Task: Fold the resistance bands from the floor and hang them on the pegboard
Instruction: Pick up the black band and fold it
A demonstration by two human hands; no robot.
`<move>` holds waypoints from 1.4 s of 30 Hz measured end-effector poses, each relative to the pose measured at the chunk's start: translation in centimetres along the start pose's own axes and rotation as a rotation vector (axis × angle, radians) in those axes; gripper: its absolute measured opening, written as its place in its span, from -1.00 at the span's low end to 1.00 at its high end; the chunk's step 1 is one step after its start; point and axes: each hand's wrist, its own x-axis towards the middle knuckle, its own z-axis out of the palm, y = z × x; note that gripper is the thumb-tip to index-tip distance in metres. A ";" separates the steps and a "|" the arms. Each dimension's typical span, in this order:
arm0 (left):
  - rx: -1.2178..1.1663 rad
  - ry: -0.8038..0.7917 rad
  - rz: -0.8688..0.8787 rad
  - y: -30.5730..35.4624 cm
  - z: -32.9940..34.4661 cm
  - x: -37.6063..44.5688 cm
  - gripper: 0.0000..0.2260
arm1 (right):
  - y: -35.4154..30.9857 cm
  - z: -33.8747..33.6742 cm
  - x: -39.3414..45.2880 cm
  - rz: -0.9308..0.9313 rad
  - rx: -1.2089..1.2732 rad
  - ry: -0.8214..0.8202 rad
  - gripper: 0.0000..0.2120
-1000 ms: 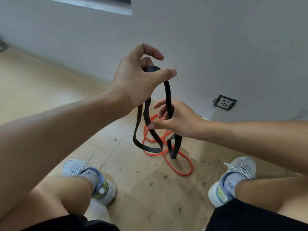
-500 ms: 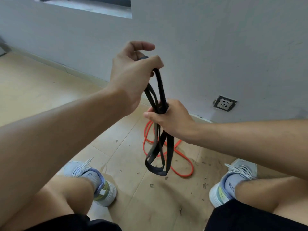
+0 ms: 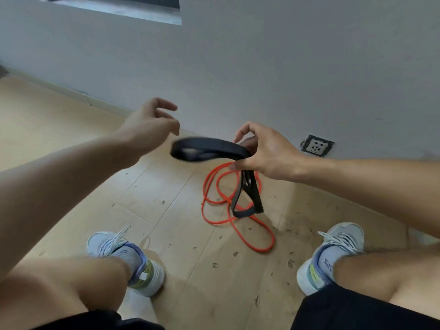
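Observation:
My right hand (image 3: 264,153) grips a folded black resistance band (image 3: 209,148) at its middle. One bundle of loops sticks out to the left, blurred, and the other end hangs down toward the floor. My left hand (image 3: 150,125) hovers just left of the band with loosely curled fingers, holding nothing. An orange resistance band (image 3: 238,225) lies in loose loops on the wooden floor below my right hand. The pegboard is out of view.
I crouch facing a grey wall with a socket (image 3: 316,147) low on the right. My left shoe (image 3: 126,258) and right shoe (image 3: 331,256) flank the orange band. Small dark scraps dot the floor.
My left hand has let go of the black band's top and drawn down to the left. The freed upper loops have flopped over sideways, while my right hand keeps its grip.

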 end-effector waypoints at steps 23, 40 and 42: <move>1.006 -0.633 0.078 1.0 4.1 -1.7 -0.62 | 0.6 4.1 -1.0 -0.036 -0.073 -0.200 -0.75; 0.703 -0.712 0.187 0.2 2.2 -1.8 -0.89 | 0.9 4.4 -0.7 -0.038 -0.138 -0.335 -0.77; 0.683 -0.683 0.214 0.2 2.3 -1.8 -0.88 | 0.8 4.3 -0.8 -0.027 -0.120 -0.347 -0.74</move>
